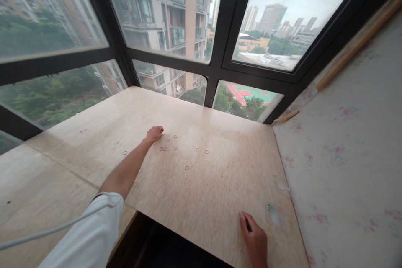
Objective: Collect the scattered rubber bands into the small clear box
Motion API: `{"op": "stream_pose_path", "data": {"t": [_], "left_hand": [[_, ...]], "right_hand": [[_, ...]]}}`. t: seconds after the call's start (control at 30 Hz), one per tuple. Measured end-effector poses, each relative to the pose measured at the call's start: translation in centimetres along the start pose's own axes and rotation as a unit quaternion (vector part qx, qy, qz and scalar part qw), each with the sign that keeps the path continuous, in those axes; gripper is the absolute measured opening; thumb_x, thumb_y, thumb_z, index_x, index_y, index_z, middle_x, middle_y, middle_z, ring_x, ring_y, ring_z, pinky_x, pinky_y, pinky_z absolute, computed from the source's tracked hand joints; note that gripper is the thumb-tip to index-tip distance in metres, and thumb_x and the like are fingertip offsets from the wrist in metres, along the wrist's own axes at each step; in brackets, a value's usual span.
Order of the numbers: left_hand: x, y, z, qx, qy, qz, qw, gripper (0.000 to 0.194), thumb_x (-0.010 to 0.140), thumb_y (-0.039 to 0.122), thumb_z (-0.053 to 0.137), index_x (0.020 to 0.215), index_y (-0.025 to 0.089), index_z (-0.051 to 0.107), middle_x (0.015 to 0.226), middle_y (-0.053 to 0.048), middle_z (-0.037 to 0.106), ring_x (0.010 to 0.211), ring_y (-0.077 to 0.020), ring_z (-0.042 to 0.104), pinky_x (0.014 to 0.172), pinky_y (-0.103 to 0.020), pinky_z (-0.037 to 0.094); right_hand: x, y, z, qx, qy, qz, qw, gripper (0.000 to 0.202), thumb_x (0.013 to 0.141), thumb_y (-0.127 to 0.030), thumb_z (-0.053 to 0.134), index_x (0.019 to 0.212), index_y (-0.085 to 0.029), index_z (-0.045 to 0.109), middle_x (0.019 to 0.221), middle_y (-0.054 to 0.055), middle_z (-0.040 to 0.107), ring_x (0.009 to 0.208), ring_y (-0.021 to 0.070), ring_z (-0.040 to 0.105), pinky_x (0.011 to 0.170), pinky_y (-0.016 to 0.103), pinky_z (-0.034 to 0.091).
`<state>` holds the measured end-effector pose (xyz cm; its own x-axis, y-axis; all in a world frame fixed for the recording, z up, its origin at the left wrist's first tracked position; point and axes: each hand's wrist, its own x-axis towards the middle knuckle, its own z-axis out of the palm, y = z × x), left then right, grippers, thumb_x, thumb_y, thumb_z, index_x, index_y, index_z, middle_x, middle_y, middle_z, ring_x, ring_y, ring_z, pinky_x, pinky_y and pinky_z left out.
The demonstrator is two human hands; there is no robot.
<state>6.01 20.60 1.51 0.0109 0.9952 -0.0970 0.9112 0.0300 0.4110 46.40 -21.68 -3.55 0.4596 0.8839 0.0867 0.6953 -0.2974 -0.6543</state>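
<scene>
My left hand (155,133) reaches far over the beige surface (220,184), its fingers curled together; anything between them is too small to make out. Just right of it lie several small thin rings, among them a greenish one (175,137) and a reddish one (161,149). A red ring (186,168) is nearer to me, and two more rings (197,149) (206,152) lie to the right. Another ring (125,153) is left of my forearm. My right hand (253,236) rests near the front edge with curled fingers, thumb against index; what it holds, if anything, is hidden.
Dark-framed windows (169,12) border the surface at the back and left. A flowered wall (342,155) stands on the right. A clear plastic packet (274,214) lies beside my right hand. A dark opening (163,243) is below the front edge, and a white cable (47,233) crosses my left sleeve.
</scene>
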Motion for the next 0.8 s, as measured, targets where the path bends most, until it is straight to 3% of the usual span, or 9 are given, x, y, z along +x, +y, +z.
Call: {"op": "stream_pose_path", "data": {"t": [0.27, 0.43, 0.57, 0.67, 0.73, 0.8], "left_hand": [[-0.1, 0.7, -0.7, -0.110, -0.013, -0.004, 0.994, 0.015, 0.053, 0.010, 0.065, 0.064, 0.020, 0.059, 0.068, -0.002, 0.065, 0.085, -0.0238, 0.063, 0.078, -0.031, 0.047], [-2.4, 1.4, -0.2, -0.276, 0.004, -0.018, 0.961, 0.024, 0.055, 0.019, 0.073, 0.071, 0.017, 0.054, 0.065, -0.002, 0.063, 0.073, -0.0223, 0.066, 0.069, -0.033, 0.052], [-5.2, 3.3, 0.8, -0.409, 0.013, -0.009, 0.913, 0.037, 0.063, 0.031, 0.075, 0.085, 0.015, 0.050, 0.078, -0.007, 0.067, 0.075, -0.0206, 0.069, 0.069, -0.035, 0.056], [-7.8, 6.0, 1.5, -0.506, 0.001, 0.005, 0.863, 0.038, 0.066, 0.033, 0.076, 0.088, 0.015, 0.050, 0.082, -0.006, 0.067, 0.082, -0.0198, 0.069, 0.075, -0.034, 0.056], [-9.8, 8.5, 1.9, -0.626, -0.035, -0.005, 0.779, 0.041, 0.059, 0.028, 0.082, 0.085, 0.015, 0.054, 0.078, -0.004, 0.066, 0.079, -0.0188, 0.069, 0.076, -0.032, 0.055], [-12.1, 11.6, 2.0, -0.676, -0.074, -0.007, 0.733, 0.041, 0.055, 0.024, 0.084, 0.083, 0.014, 0.057, 0.073, 0.000, 0.065, 0.073, -0.0161, 0.068, 0.072, -0.028, 0.055]], "right_hand": [[0.3, -0.3, -0.3, 0.040, 0.006, 0.004, 0.999, 0.056, 0.084, -0.062, 0.042, 0.083, -0.015, 0.072, 0.081, 0.012, 0.074, 0.071, 0.0258, 0.070, 0.062, 0.027, 0.052], [0.3, -0.5, -0.5, 0.055, 0.007, 0.005, 0.998, 0.054, 0.084, -0.060, 0.043, 0.082, -0.014, 0.072, 0.077, 0.011, 0.073, 0.066, 0.0245, 0.069, 0.058, 0.026, 0.051], [0.4, -0.8, -0.6, 0.071, 0.006, 0.000, 0.997, 0.052, 0.085, -0.058, 0.044, 0.081, -0.014, 0.071, 0.076, 0.011, 0.072, 0.065, 0.0234, 0.068, 0.058, 0.026, 0.050], [0.5, -0.9, -0.7, 0.077, 0.007, -0.005, 0.997, 0.052, 0.086, -0.057, 0.043, 0.081, -0.014, 0.071, 0.075, 0.012, 0.072, 0.063, 0.0228, 0.067, 0.058, 0.026, 0.050], [0.5, -1.0, -0.7, 0.083, 0.002, -0.010, 0.997, 0.051, 0.087, -0.055, 0.042, 0.082, -0.013, 0.071, 0.074, 0.011, 0.071, 0.062, 0.0218, 0.066, 0.059, 0.026, 0.050], [0.5, -1.0, -0.8, 0.084, -0.005, -0.016, 0.996, 0.049, 0.089, -0.052, 0.041, 0.082, -0.013, 0.071, 0.073, 0.011, 0.071, 0.060, 0.0208, 0.065, 0.059, 0.026, 0.049]]}}
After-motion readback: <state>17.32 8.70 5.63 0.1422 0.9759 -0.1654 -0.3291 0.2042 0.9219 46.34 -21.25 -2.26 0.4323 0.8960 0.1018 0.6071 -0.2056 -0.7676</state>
